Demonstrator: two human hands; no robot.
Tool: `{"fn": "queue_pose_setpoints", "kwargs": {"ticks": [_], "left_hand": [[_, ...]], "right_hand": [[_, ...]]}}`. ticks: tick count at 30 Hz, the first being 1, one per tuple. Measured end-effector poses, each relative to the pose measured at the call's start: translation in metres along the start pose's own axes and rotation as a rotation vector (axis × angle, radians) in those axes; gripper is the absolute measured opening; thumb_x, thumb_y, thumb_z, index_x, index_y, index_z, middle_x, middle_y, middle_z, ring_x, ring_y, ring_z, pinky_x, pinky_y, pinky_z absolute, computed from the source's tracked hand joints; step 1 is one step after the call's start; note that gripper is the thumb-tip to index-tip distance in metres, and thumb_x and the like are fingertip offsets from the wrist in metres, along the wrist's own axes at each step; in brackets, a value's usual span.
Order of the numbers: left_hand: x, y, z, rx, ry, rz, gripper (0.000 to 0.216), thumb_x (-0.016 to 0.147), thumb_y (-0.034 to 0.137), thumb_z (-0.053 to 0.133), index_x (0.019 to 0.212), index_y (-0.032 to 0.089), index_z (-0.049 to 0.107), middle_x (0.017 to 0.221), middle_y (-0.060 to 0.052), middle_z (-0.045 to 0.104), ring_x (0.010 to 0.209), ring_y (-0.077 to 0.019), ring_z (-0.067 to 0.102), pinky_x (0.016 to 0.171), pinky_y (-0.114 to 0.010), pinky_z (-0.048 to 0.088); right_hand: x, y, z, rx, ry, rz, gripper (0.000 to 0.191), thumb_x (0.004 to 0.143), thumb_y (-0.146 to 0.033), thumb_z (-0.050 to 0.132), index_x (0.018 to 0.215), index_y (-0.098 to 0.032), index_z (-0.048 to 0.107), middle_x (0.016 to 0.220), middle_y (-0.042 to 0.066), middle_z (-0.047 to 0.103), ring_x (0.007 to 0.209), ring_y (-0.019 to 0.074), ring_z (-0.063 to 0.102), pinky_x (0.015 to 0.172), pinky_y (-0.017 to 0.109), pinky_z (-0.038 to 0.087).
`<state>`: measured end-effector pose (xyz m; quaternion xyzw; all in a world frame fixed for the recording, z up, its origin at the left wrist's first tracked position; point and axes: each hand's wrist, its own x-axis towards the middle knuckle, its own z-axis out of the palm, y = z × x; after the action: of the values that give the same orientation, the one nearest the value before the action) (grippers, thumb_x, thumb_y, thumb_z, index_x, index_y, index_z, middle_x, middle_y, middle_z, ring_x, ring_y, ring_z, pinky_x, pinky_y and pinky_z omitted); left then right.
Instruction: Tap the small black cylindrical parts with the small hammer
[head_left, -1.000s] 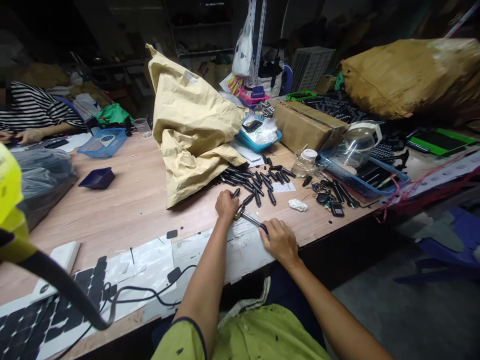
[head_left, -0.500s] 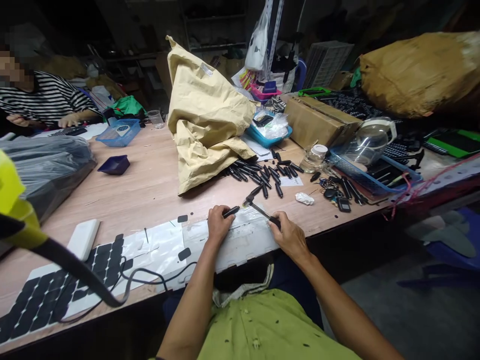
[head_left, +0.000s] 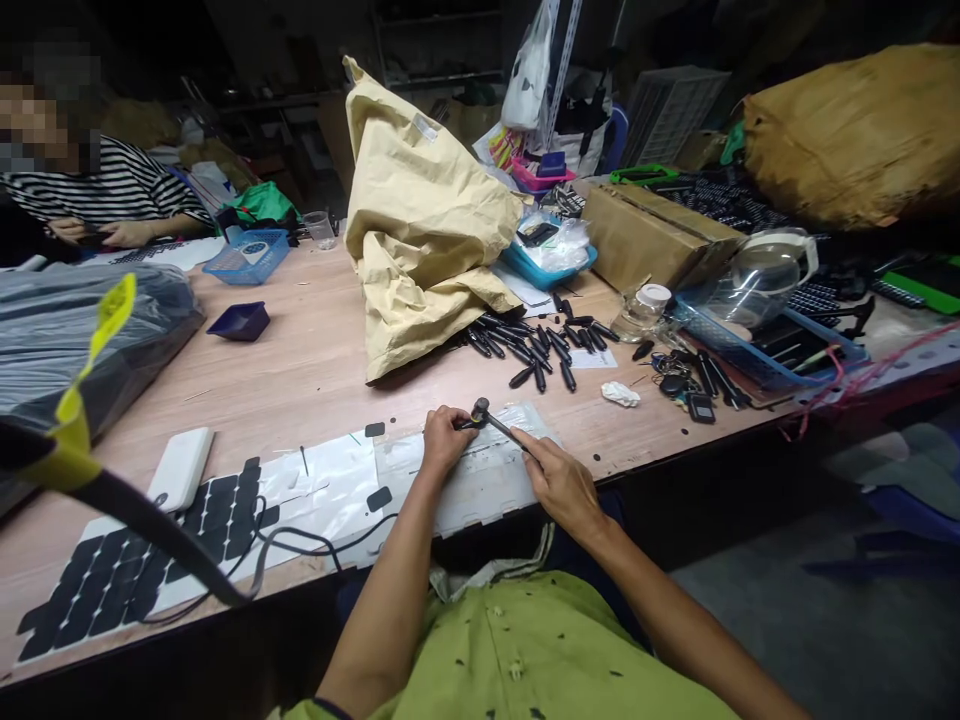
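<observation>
My left hand (head_left: 444, 440) pinches a short black tapered tube (head_left: 469, 424) down on the white sheet (head_left: 480, 475) at the table's front edge. My fingers cover much of the tube. Closed round the handle of a small hammer (head_left: 506, 430), my right hand (head_left: 564, 485) keeps the hammer's head at the tube's right end, touching it or just above; I cannot tell which. Beyond my hands lies a heap of similar black tubes (head_left: 536, 350), with one tube (head_left: 521, 376) at its near left side.
A large cream sack (head_left: 427, 220) stands behind the heap. Right are a crumpled white tissue (head_left: 620, 394), keys (head_left: 671, 375), a lidded jar (head_left: 637, 315) and a blue basket (head_left: 772, 350). Left are a cable (head_left: 300, 543), a white block (head_left: 182, 465) and a purple tray (head_left: 238, 321). A co-worker (head_left: 127, 190) sits far left.
My right hand has brought the hammer head left and onto or over the tube's end. My left hand still holds the tube. The whole view has shifted slightly.
</observation>
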<state>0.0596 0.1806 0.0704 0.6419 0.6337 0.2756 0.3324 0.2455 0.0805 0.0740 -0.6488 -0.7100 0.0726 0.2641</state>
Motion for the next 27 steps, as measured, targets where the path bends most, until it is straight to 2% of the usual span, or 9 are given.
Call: {"fn": "queue_pose_setpoints", "kwargs": {"ticks": [6,11,18,23,27], "left_hand": [[0.003,-0.002,0.001,0.012,-0.007,0.007,0.016,0.064,0.009,0.076,0.074,0.022,0.076,0.082,-0.002,0.068,0.091,-0.0213,0.059,0.081,-0.031,0.047],[0.004,-0.002,0.001,0.012,-0.008,0.016,0.016,0.066,0.01,0.074,0.076,0.022,0.077,0.082,-0.001,0.069,0.091,-0.0201,0.059,0.081,-0.03,0.047],[0.004,-0.003,0.003,0.002,0.019,0.017,0.017,0.066,0.01,0.074,0.076,0.023,0.078,0.084,-0.002,0.07,0.093,-0.0214,0.059,0.083,-0.032,0.047],[0.005,-0.006,0.006,-0.023,0.026,0.015,0.016,0.065,0.01,0.074,0.075,0.023,0.077,0.084,-0.003,0.069,0.093,-0.0224,0.059,0.083,-0.034,0.048],[0.004,-0.008,0.008,-0.031,0.038,0.03,0.016,0.066,0.01,0.074,0.075,0.023,0.076,0.083,-0.003,0.068,0.093,-0.0227,0.059,0.083,-0.034,0.048]], "right_hand": [[-0.004,-0.008,-0.001,-0.082,0.048,-0.074,0.048,0.097,-0.016,0.043,0.138,-0.032,0.061,0.086,0.002,0.068,0.077,0.0141,0.063,0.065,0.022,0.043],[-0.002,-0.006,0.003,-0.18,0.006,-0.086,0.049,0.094,-0.014,0.046,0.134,-0.035,0.065,0.082,0.002,0.067,0.072,0.0138,0.06,0.058,0.023,0.038],[-0.002,-0.004,-0.003,-0.19,0.08,-0.09,0.05,0.095,-0.013,0.045,0.138,-0.033,0.062,0.084,0.002,0.067,0.075,0.0141,0.061,0.063,0.023,0.041],[-0.005,0.005,0.004,-0.186,0.054,-0.023,0.051,0.092,-0.011,0.046,0.133,-0.035,0.065,0.088,0.001,0.069,0.074,0.0134,0.061,0.061,0.023,0.04],[0.01,0.021,0.006,-0.204,0.103,0.063,0.051,0.093,-0.013,0.047,0.136,-0.036,0.063,0.091,0.002,0.068,0.079,0.0151,0.061,0.062,0.024,0.039]]}}
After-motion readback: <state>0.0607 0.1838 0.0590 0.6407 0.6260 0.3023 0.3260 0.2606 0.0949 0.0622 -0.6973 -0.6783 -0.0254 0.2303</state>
